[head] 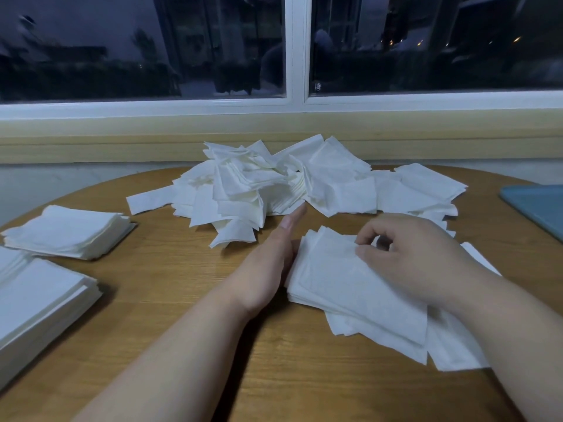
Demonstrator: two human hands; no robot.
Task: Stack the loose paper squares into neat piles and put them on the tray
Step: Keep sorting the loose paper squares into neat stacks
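A dark window [213,50] with a white frame spans the back of the scene, above a round wooden bench [182,315] covered in white paper squares. A loose heap [249,184] of squares lies jumbled at the far middle of the bench, sheets tilted and overlapping at every angle and spilling to the right towards the tray.

At the near left edge sits a thick, squared-up near pile [39,300], partly cut off by the frame. Just beyond it, apart from it, lies a smaller far pile [70,233], its edges roughly even. In front of the person lies the centre pile [344,287], its sheets fanned slightly out of line, resting on a few stray squares [457,345] that stick out below and to the right.

A person's two bare forearms reach in from the bottom. The left hand [268,269] stands on its edge with fingers straight and together, palm pressed against the left side of the centre pile, fingertips reaching to the foot of the heap. The right hand [420,257] rests on top of the same pile, fingers curled, thumb and forefinger pinching the top sheets near the far edge.

A blue tray [542,205] shows at the right edge of the bench, mostly out of frame; no paper is seen on its visible corner.
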